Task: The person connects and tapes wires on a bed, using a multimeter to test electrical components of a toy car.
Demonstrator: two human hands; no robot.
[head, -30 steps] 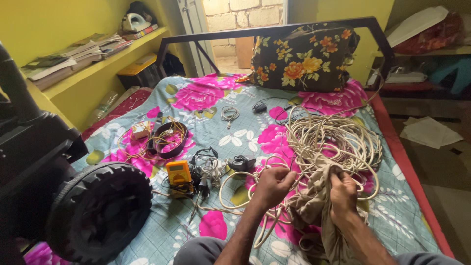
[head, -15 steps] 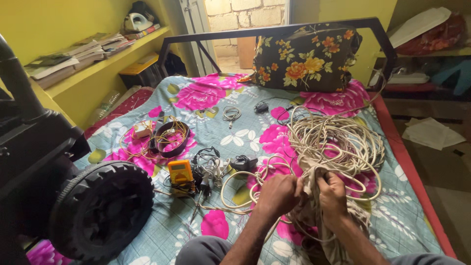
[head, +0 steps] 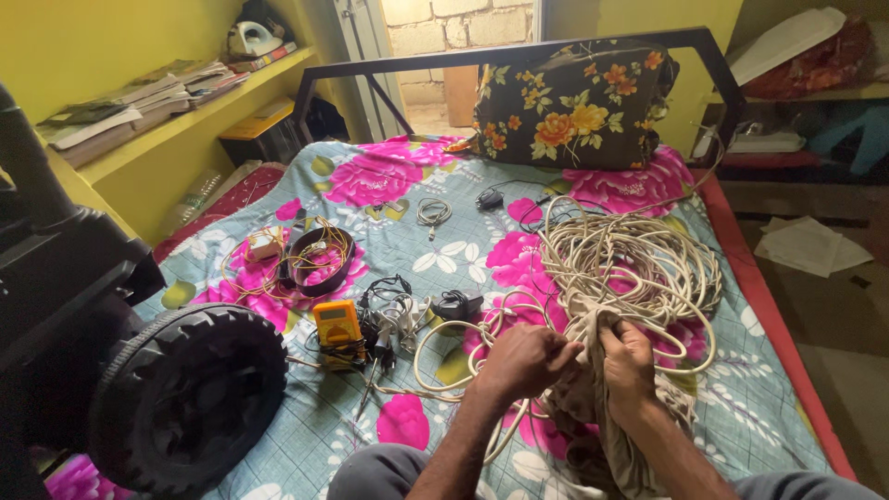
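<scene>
From the head view, both hands sit close together over the flowered bedsheet (head: 324,417); the left hand (head: 523,361) is curled tight around a bunch of cream cable (head: 639,264), the right hand (head: 630,356) pinching the same bundle beside a drab cloth (head: 602,435); the cable looks light, limp and tangle-prone, best gathered where several loops meet; a yellow multimeter (head: 335,324) lies near the black wheel (head: 190,398).

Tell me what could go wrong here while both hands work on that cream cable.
1. The cream cable lies in loose overlapping loops; pulling from where the left hand and right hand grip could tighten a tangle.
2. A beige cloth is bunched with the cable in the hands and may snag.
3. A loop lies close to the yellow multimeter and small black cables; it might drag them.
</scene>
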